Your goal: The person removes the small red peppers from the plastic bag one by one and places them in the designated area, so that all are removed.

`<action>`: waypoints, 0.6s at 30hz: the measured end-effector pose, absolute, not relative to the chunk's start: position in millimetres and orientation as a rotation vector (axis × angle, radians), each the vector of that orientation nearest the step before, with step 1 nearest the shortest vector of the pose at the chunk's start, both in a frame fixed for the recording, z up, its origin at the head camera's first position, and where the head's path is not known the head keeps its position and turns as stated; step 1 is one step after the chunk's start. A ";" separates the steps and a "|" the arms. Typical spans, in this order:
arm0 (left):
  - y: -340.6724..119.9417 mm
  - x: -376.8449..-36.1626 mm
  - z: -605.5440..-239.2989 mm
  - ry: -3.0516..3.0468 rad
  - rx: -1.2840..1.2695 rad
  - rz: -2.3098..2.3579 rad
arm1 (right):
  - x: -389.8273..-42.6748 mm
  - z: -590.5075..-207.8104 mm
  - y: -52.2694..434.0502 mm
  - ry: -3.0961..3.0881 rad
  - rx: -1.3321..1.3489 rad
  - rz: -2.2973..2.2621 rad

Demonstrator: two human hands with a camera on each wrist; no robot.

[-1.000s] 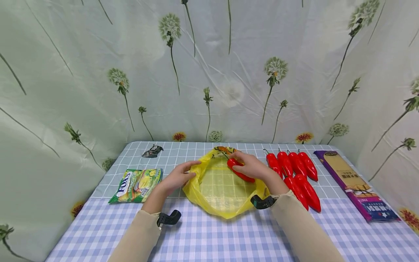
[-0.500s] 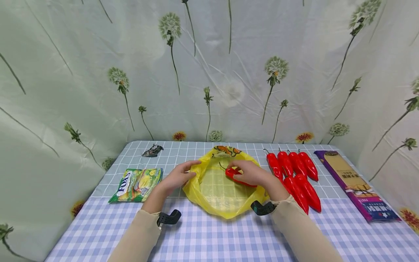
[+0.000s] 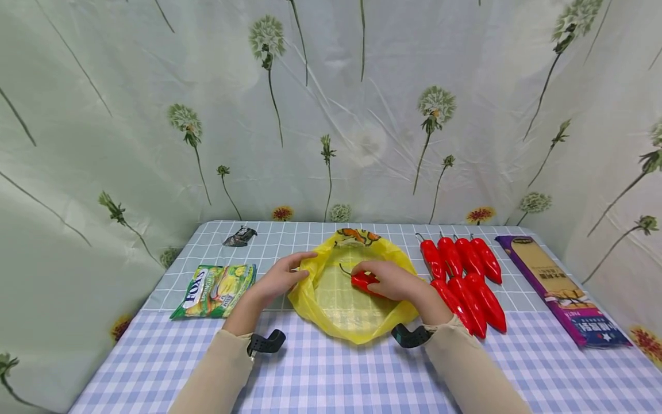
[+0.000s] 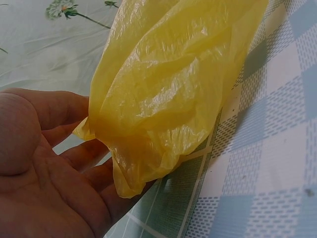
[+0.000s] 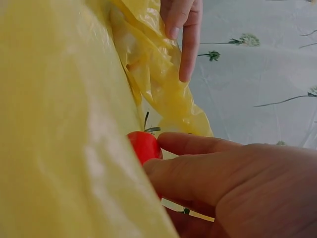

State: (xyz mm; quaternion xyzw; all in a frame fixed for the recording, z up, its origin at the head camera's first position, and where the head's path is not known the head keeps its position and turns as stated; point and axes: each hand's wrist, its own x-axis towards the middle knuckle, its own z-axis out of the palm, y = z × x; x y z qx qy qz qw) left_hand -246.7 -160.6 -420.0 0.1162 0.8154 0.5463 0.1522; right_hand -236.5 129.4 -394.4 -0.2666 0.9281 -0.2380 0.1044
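Note:
A yellow plastic bag point(image 3: 304, 296) lies with its mouth spread wide on the table, its inside visible. My left hand point(image 3: 279, 278) is at the bag's left rim, with relaxed fingers touching the thin film. Up close in the left wrist view, the crumpled bag edge point(image 4: 163, 84) lies against those fingers, and the palm faces up. My right hand point(image 3: 395, 280) reaches over the bag's right side and grips a red chili pepper point(image 3: 362, 280) within the opening. The pepper's green stem points left; its lower end is hidden under the hand.
Several red peppers point(image 3: 468, 299) lie in two rows right of the bag, close to my right forearm. Beyond them is a purple and beige pasta package point(image 3: 561, 290). A green FOX'S packet point(image 3: 214, 292) and a small black wrapper point(image 3: 240, 237) lie on the left.
My right hand has moved left and nearer to me, bringing the pepper lower and further toward the middle of the bag. The left hand has stayed at the rim.

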 end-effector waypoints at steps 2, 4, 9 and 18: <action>-160.7 -246.7 -419.8 2.338 0.331 1.569 | -235.1 -395.0 127.8 2.734 -0.766 -0.707; -160.6 -246.7 -419.7 2.337 0.332 1.567 | -233.8 -395.3 126.4 2.735 -0.748 -0.708; -160.5 -247.1 -420.0 2.340 0.322 1.564 | -231.7 -395.9 123.6 2.727 -0.732 -0.729; -159.4 -246.8 -419.6 2.352 0.312 1.552 | -229.3 -400.1 121.8 2.749 -0.785 -0.714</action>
